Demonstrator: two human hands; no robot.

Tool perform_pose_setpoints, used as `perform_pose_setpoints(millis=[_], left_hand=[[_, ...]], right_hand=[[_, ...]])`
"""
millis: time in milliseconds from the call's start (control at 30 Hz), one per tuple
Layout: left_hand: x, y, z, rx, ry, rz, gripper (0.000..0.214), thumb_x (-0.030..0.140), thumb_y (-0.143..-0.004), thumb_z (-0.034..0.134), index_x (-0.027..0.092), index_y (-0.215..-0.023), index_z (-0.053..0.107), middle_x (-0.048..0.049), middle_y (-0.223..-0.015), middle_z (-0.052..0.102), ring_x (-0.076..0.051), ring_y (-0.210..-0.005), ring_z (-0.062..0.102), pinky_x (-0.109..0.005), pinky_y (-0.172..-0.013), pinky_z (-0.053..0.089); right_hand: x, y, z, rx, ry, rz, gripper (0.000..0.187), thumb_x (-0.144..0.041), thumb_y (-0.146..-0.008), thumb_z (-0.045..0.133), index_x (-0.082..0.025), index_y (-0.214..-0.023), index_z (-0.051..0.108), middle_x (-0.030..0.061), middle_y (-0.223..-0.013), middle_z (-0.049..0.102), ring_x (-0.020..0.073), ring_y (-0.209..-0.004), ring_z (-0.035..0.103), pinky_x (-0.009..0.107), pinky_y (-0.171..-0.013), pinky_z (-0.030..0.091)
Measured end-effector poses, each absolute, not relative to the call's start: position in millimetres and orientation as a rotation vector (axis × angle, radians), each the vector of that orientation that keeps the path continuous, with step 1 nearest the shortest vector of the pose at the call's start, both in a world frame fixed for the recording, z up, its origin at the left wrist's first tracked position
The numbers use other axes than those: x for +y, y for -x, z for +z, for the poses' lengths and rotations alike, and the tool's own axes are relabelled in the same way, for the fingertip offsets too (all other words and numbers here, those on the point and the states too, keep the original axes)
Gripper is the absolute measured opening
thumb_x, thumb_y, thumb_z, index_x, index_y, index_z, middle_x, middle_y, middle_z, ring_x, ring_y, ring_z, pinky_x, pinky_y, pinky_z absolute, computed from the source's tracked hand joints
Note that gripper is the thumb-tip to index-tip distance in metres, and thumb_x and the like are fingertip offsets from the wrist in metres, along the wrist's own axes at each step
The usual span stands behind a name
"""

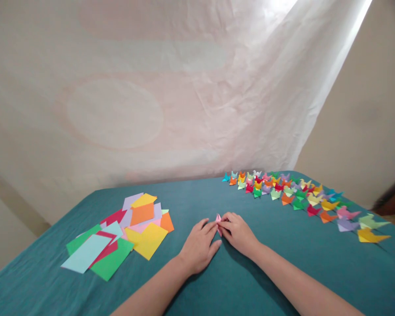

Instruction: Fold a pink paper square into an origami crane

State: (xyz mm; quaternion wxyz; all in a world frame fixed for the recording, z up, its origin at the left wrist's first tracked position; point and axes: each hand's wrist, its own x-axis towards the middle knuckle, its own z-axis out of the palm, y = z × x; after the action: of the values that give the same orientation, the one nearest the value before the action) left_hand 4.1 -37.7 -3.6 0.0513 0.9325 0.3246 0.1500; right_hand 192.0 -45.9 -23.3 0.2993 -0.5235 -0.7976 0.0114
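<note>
A small pink folded paper [218, 218] stands between my two hands near the middle of the table, its narrow pointed tips facing away from me. My left hand [200, 245] touches its left side with the fingertips, the thumb stretched apart below. From the right, my right hand [238, 232] pinches the paper between thumb and fingers. The fingers partly cover the paper, so its lower folds are hard to make out.
Loose sheets of coloured paper [112, 259] lie overlapping on the left of the green-covered table [197, 193]. Several rows of folded paper birds [298, 204] stand at the right, reaching the far edge. A pale cloth [184, 96] hangs behind the table.
</note>
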Motion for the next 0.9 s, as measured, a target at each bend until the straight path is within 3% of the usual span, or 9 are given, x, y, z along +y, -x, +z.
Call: perform_pose_setpoints(millis=[900], left_hand=[[-33.2, -2.7, -0.3, 0.977, -2.902, 0.507, 0.033, 0.036, -0.092, 0.038, 0.023, -0.119, 0.052, -0.0056, -0.126, 0.05, -0.024, -0.124, 0.035, -0.045, -0.104, 0.031]], right_hand=[[-49.9, -188.6, -15.4, -2.171, 1.458, -0.041, 0.018, -0.025, -0.088, 0.049, -0.023, -0.088, 0.067, 0.0047, -0.089, 0.058, 0.0173, -0.086, 0.05, 0.03, -0.073, 0.036]])
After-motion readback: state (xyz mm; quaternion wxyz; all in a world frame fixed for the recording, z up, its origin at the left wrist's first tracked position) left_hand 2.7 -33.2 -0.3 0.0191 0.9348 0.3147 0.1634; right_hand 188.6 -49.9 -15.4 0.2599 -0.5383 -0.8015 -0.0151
